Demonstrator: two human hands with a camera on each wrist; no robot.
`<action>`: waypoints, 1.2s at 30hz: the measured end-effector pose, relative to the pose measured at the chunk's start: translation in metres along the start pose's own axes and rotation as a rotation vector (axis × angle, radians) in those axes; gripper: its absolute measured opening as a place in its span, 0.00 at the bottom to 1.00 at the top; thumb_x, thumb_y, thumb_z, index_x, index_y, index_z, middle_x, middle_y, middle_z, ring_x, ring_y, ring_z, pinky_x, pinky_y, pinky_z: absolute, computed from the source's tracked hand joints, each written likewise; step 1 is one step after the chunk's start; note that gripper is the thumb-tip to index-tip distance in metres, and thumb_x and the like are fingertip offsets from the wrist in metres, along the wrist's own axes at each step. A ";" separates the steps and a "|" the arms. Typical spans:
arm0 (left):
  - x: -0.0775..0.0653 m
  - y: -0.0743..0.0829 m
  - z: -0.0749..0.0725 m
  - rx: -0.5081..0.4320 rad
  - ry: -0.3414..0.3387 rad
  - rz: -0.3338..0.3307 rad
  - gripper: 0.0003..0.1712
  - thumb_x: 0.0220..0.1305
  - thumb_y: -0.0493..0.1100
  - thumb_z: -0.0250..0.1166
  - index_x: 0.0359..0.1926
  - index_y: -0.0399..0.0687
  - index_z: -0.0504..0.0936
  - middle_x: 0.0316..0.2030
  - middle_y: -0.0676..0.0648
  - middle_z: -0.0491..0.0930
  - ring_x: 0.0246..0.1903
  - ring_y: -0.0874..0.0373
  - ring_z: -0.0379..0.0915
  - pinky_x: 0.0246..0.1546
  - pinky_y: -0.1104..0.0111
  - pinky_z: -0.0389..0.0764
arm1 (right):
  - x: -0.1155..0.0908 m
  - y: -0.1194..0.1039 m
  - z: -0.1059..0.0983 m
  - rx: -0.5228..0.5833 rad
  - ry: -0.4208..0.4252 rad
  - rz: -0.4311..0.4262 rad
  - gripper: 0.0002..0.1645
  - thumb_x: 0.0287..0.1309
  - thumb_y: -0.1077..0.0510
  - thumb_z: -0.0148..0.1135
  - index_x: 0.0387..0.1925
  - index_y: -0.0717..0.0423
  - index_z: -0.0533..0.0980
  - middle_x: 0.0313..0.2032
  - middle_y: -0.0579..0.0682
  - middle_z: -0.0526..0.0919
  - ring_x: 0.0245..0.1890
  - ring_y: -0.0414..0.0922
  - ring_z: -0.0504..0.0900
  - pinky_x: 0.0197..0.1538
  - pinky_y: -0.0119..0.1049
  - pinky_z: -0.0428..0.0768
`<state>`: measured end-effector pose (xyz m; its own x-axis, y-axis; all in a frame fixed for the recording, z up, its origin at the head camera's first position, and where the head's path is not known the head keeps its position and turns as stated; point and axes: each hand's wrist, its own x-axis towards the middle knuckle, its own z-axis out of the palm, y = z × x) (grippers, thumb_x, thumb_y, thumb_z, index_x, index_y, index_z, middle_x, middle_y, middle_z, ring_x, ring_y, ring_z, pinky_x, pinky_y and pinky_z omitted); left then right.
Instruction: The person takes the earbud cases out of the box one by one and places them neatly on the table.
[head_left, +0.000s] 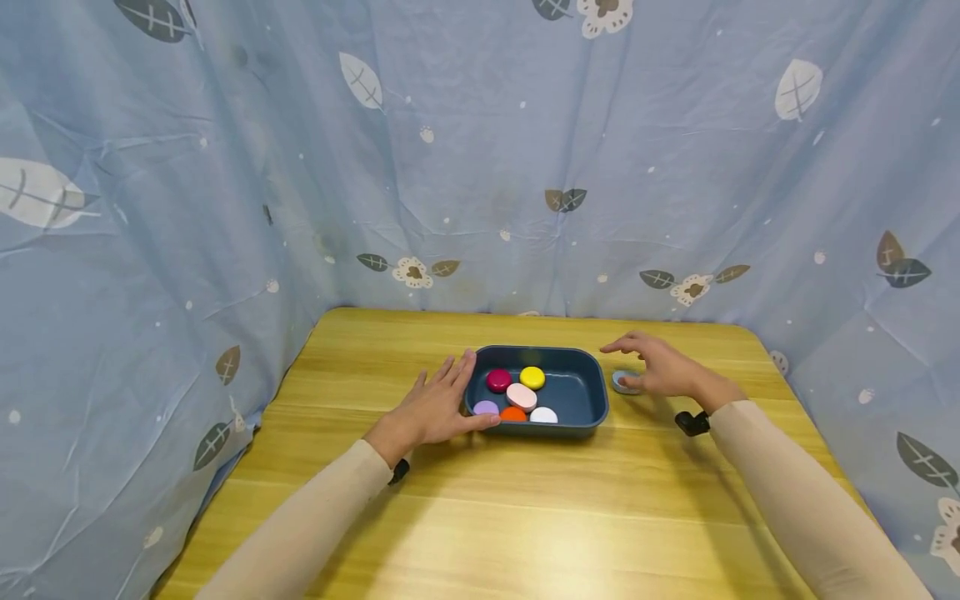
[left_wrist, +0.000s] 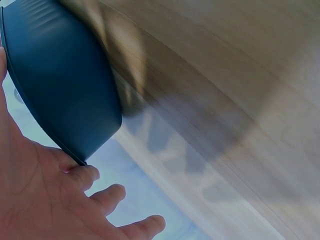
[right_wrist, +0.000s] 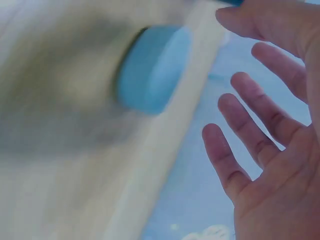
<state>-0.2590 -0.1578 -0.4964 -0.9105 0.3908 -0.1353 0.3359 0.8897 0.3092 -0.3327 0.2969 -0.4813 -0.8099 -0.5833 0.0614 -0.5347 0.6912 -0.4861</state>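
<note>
A dark blue rectangular tray (head_left: 577, 392) with rounded corners sits on the wooden table. In it lie several smooth disc-like pieces: crimson (head_left: 498, 381), yellow (head_left: 532, 377), pale pink (head_left: 522, 397), lilac (head_left: 486, 408), orange (head_left: 513, 413) and white (head_left: 543, 415). My left hand (head_left: 435, 408) touches the tray's left end, fingers extended and thumb at the front rim. Just right of the tray, a light blue disc-like piece (right_wrist: 152, 70) rests on the table. Over it hovers my right hand (head_left: 663, 367), fingers spread and holding nothing; in the right wrist view they are apart from the piece.
The wooden table (head_left: 480, 517) extends in front of the tray. Blue patterned curtains (head_left: 480, 167) hang behind it and along both sides. Dark wrist devices (head_left: 692, 422) sit at the cuffs of the beige sleeves (head_left: 802, 500).
</note>
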 end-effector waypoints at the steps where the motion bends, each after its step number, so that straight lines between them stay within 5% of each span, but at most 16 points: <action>1: 0.001 0.000 0.000 0.001 0.002 0.002 0.75 0.72 0.91 0.57 0.98 0.56 0.36 0.98 0.50 0.39 0.98 0.40 0.38 0.92 0.25 0.46 | 0.003 -0.005 -0.002 -0.019 0.008 -0.016 0.35 0.75 0.62 0.79 0.79 0.54 0.82 0.73 0.64 0.82 0.72 0.69 0.82 0.73 0.75 0.82; 9: 0.003 0.000 0.001 0.008 -0.006 0.007 0.76 0.71 0.92 0.57 0.98 0.56 0.36 0.98 0.51 0.38 0.98 0.41 0.38 0.92 0.25 0.46 | 0.030 -0.047 -0.010 -0.110 -0.023 -0.066 0.37 0.74 0.59 0.81 0.80 0.46 0.82 0.77 0.59 0.82 0.77 0.66 0.82 0.76 0.73 0.81; 20: 0.003 0.001 -0.001 0.009 -0.011 -0.013 0.75 0.72 0.90 0.59 0.98 0.56 0.36 0.98 0.50 0.40 0.97 0.39 0.39 0.92 0.25 0.47 | 0.066 -0.087 0.014 -0.120 -0.188 -0.183 0.36 0.75 0.58 0.80 0.80 0.52 0.81 0.75 0.57 0.82 0.75 0.62 0.84 0.81 0.65 0.82; 36: 0.000 0.001 0.002 0.005 -0.015 0.003 0.75 0.73 0.91 0.56 0.98 0.56 0.35 0.98 0.51 0.38 0.97 0.40 0.39 0.92 0.25 0.47 | 0.099 -0.115 0.050 -0.188 -0.385 -0.253 0.33 0.76 0.55 0.80 0.78 0.52 0.83 0.74 0.55 0.84 0.74 0.57 0.83 0.85 0.58 0.79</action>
<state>-0.2585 -0.1565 -0.4977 -0.9056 0.3971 -0.1489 0.3399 0.8896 0.3049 -0.3393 0.1380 -0.4626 -0.5201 -0.8336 -0.1860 -0.7661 0.5516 -0.3300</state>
